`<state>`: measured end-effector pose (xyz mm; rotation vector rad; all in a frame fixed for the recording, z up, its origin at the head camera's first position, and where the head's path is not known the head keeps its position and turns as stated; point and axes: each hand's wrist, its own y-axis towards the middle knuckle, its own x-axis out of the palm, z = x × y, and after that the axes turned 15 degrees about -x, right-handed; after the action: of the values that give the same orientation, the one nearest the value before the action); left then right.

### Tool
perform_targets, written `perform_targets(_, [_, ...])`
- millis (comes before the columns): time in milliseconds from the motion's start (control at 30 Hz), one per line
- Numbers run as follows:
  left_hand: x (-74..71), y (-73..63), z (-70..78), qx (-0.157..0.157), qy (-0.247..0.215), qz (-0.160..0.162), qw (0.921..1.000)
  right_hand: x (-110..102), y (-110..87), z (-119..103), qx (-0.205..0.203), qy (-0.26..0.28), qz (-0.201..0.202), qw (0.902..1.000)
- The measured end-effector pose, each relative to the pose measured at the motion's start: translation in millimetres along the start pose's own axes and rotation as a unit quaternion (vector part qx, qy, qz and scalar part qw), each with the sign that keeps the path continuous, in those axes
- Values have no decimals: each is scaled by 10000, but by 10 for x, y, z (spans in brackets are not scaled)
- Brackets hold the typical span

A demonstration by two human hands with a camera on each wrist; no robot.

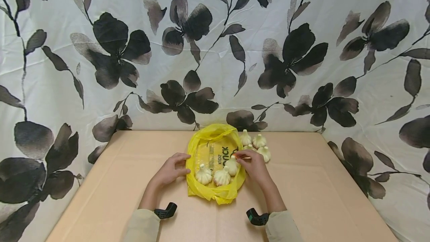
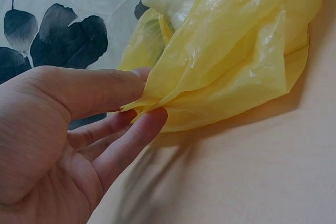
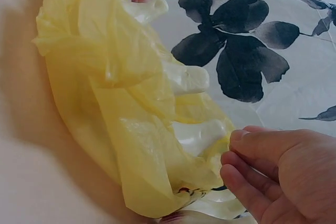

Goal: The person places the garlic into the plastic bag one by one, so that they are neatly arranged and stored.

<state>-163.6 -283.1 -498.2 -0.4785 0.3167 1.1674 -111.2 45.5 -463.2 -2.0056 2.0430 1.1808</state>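
Observation:
A yellow plastic bag (image 1: 215,197) lies with its mouth spread wide and its rim rolled outward. Inside it, three white garlic bulbs sit toward the near side: a left bulb (image 1: 203,174), a middle bulb (image 1: 222,177) and a right bulb (image 1: 231,165). At the bag's left edge my left hand (image 1: 173,169) pinches the thin plastic between thumb and fingers, as the left wrist view shows. My right hand (image 1: 254,164) pinches the rim on the opposite side, its fingertips close by the right bulb. In the right wrist view, pale garlic stems (image 3: 189,79) stick up past the plastic.
More garlic bulbs (image 1: 259,141) lie in a cluster just beyond my right hand, beside the bag's far right edge. The tan tabletop (image 1: 319,189) ends at a floral cloth (image 1: 235,115) behind. Both wrists carry small black devices (image 1: 166,211).

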Motion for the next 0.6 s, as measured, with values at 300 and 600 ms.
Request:
perform_targets(300, [-18,-22,-18,52,41,-62,10000,-66,-43,-31,-128,-11,154,9998])
perform_targets(600, [-42,-75,-40,83,39,-139,9999,-151,-128,-125,-25,70,235,9997])
